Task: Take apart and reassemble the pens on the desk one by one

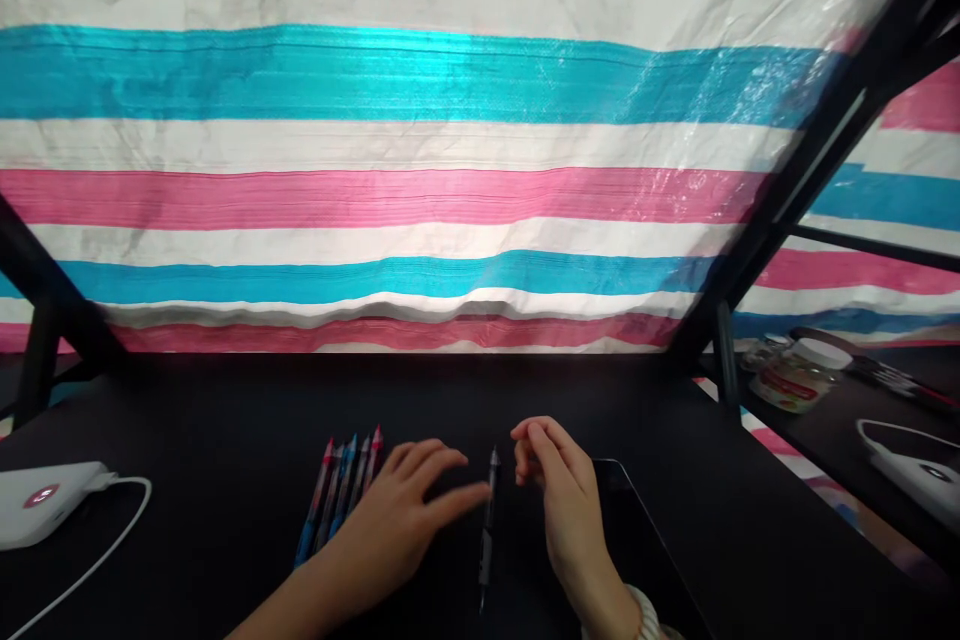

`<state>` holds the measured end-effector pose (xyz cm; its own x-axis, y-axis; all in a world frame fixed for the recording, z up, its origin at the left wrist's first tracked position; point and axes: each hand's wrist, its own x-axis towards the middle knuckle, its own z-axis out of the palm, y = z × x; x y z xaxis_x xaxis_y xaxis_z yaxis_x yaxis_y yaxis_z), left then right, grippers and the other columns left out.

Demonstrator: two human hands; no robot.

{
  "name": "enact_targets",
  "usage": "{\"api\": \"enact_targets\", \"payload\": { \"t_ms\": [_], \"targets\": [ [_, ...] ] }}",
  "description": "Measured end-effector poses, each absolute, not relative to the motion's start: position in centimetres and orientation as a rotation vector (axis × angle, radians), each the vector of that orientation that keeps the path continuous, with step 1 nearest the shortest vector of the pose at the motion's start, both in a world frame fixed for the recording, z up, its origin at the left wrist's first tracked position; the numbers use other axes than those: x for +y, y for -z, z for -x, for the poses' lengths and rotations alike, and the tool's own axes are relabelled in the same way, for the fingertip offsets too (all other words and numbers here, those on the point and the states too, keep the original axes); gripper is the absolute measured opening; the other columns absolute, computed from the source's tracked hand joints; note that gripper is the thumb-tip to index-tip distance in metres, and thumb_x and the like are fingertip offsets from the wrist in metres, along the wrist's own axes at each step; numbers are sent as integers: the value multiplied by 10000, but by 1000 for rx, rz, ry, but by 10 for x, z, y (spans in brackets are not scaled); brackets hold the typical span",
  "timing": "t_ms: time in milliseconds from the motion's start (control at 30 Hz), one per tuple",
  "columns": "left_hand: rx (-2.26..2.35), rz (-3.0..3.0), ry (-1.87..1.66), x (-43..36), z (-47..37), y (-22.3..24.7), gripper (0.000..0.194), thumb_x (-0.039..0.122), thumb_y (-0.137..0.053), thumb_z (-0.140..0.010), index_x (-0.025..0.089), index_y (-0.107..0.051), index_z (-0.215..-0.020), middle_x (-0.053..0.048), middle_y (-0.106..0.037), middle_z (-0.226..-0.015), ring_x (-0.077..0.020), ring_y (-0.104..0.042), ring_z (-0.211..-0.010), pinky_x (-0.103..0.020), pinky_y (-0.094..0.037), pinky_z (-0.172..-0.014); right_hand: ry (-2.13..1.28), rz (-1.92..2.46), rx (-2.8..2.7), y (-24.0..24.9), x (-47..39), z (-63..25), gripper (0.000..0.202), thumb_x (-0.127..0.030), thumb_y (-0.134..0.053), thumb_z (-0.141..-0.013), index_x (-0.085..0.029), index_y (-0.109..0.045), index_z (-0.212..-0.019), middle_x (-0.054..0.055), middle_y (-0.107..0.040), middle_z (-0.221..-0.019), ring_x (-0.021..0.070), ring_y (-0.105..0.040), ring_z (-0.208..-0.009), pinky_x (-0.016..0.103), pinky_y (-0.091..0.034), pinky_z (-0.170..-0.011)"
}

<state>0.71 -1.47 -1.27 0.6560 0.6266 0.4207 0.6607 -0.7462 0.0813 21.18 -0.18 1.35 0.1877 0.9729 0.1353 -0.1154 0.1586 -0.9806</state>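
Between my two hands a dark pen [487,530] lies lengthwise on the black table [247,400]. My left hand [401,515] has its fingers apart and holds nothing; the thumb points at the pen's upper part, and whether it touches is unclear. Several pens [340,485] with red, blue and dark parts lie side by side to the left, partly hidden by my left hand and forearm. My right hand [559,490] is right of the single pen, thumb and fingers curled together, with anything between them hidden. A dark flat tablet-like object [626,520] lies beside and under my right wrist.
A white device [56,500] with a white cable is at the far left. On a separate dark surface at the right are a white-lidded jar [799,375] and another white device [919,480]. Black frame bars [810,160] slope before a striped sheet [420,140].
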Motion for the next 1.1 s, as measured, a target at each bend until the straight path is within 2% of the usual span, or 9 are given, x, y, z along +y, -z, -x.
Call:
{"api": "enact_targets", "payload": {
  "t_ms": [67, 167, 300, 400, 533, 667, 733, 867, 1100],
  "targets": [
    [-870, 2856, 585, -23, -16, 16, 575, 74, -498, -934, 420, -479, -1393, -8, -528, -1412, -259, -444, -1302, -438, -390, -1029, -1066, 1072, -1022, -12, 0, -211, 323, -477, -588, -865, -176, -631, -759, -34, -470, -545, 123, -432, -525, 241, -362, -519],
    [-725, 2873, 569, -26, -23, 22, 336, 177, -517, -975, 344, -599, -1254, 19, -534, -1434, -250, -430, -1331, -442, -354, -1082, -1121, 1072, -1007, -11, 1, -210, 318, -470, -588, -856, -173, -623, -750, -37, -470, -538, 117, -431, -513, 235, -358, -508],
    [-650, 2839, 696, -22, -24, 24, 112, 219, -549, -975, 241, -656, -1002, 18, -677, -1220, -203, -512, -1248, -410, -326, -1123, -1161, 1084, -1033, -11, 0, -209, 318, -465, -585, -851, -167, -617, -743, -37, -477, -540, 112, -435, -512, 228, -354, -503],
    [-657, 2821, 758, -21, -21, 16, 150, 146, -534, -967, 230, -656, -986, 6, -701, -1015, -180, -581, -1121, -410, -355, -1110, -1188, 1102, -1084, -9, 0, -208, 311, -458, -575, -852, -163, -612, -758, -36, -489, -569, 108, -443, -521, 223, -359, -501],
    [-727, 2751, 887, -23, -14, 3, 271, 91, -446, -982, 230, -670, -1041, -14, -655, -906, -147, -614, -910, -417, -403, -1058, -1310, 1128, -1219, -9, 0, -204, 305, -464, -579, -839, -161, -610, -827, -28, -520, -626, 110, -477, -547, 207, -378, -477],
    [-811, 2608, 986, -20, -5, -2, 267, 118, -484, -981, 243, -646, -1153, -24, -679, -924, -137, -586, -752, -318, -479, -791, -1589, 1102, -1417, -13, -6, -200, 393, -519, -517, -882, -144, -633, -898, -4, -557, -656, 118, -529, -577, 186, -379, -449],
    [-812, 2585, 1062, -17, -2, -3, 176, 156, -520, -977, 196, -640, -1099, -33, -702, -923, -141, -589, -733, -287, -468, -717, -1673, 1052, -1523, -15, -9, -199, 421, -520, -483, -914, -130, -643, -923, -1, -569, -653, 103, -522, -550, 185, -390, -462],
    [-818, 2581, 1170, -14, -1, -4, 113, 221, -527, -986, 159, -614, -951, -36, -712, -869, -136, -618, -712, -279, -479, -727, -1683, 994, -1671, -15, -12, -200, 362, -454, -526, -921, -130, -666, -1002, -28, -557, -618, 81, -472, -497, 188, -391, -478],
    [-933, 2492, 1024, -13, 6, -4, 204, 117, -471, -983, 176, -638, -1084, -61, -714, -994, -170, -648, -825, -327, -485, -820, -1456, 1127, -1560, -9, -4, -203, 316, -415, -526, -915, -143, -684, -940, -56, -484, -594, 69, -426, -450, 196, -336, -454]
  ]
}}
